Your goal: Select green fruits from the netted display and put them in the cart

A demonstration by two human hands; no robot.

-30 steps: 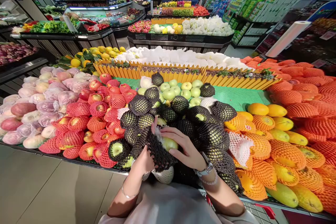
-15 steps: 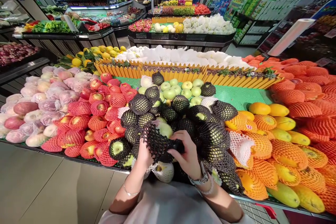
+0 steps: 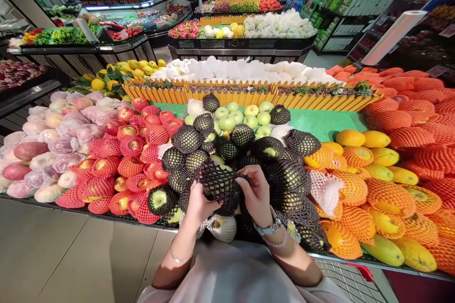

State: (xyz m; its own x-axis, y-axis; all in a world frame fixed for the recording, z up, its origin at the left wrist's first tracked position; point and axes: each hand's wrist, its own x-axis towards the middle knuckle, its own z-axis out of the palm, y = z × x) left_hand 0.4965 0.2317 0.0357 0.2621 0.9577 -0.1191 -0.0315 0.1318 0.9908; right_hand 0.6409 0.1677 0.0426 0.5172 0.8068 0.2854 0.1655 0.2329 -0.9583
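A black foam net sleeve is stretched between my two hands above the fruit pile. Green shows through its mesh, and the fruit inside is mostly hidden. My left hand grips the sleeve from the lower left, its fingers partly behind the net. On the other side my right hand pinches the sleeve's right edge between thumb and fingers. Just beneath sits a fruit in a white foam net. Black-netted green fruit is piled around both hands, with bare green apples behind.
Red-netted apples and plastic-wrapped fruit lie to the left. Orange-netted papayas fill the right side. An orange picket-style planter runs across the back. Part of a wire cart shows at lower right.
The black sleeve now covers the green fruit that showed at its top. My right hand has changed its hold, from a bunched end to the spread edge. The view has shifted slightly.
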